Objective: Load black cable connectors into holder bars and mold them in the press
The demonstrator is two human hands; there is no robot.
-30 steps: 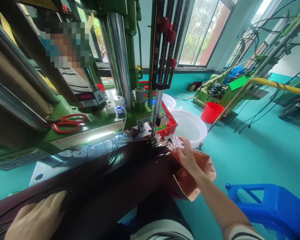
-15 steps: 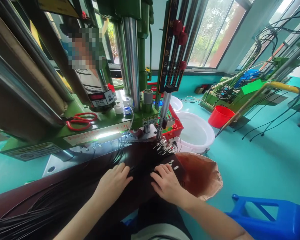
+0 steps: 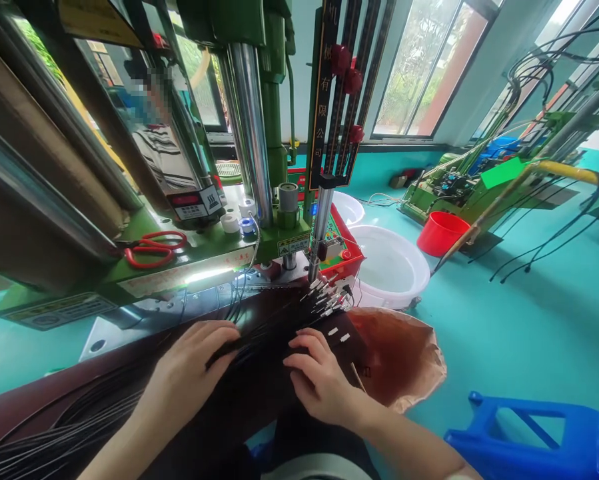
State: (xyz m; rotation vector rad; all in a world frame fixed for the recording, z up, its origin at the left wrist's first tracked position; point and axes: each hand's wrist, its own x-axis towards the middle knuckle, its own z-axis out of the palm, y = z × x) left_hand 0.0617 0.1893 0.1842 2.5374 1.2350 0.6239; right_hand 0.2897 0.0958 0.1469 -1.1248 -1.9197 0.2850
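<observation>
A bundle of thin black cables point(image 3: 274, 321) runs across a dark brown table point(image 3: 252, 410), their silvery connector ends point(image 3: 326, 298) gathered at the right. Around the bundle's middle, the thumb and fingers of my left hand point(image 3: 192, 367) are closed. My right hand point(image 3: 319, 380) is beside the bundle, nearer its connector ends, with fingers bent and apart; nothing shows in them. Two small white connectors point(image 3: 339, 335) lie just beyond my right fingers. More cable lengths point(image 3: 79, 427) trail off to the lower left.
Behind the table stands a green press machine point(image 3: 189, 250) with red-handled scissors point(image 3: 154, 250) on its ledge. A paper sack point(image 3: 404, 353) stands open at the table's right end. Beyond are a white tub point(image 3: 392, 267), a red bucket point(image 3: 442, 233) and a blue stool point(image 3: 539, 433).
My left hand has moved left and curled around the cables. My right hand has shifted slightly left and its fingers have bent. The cable ends look drawn closer together.
</observation>
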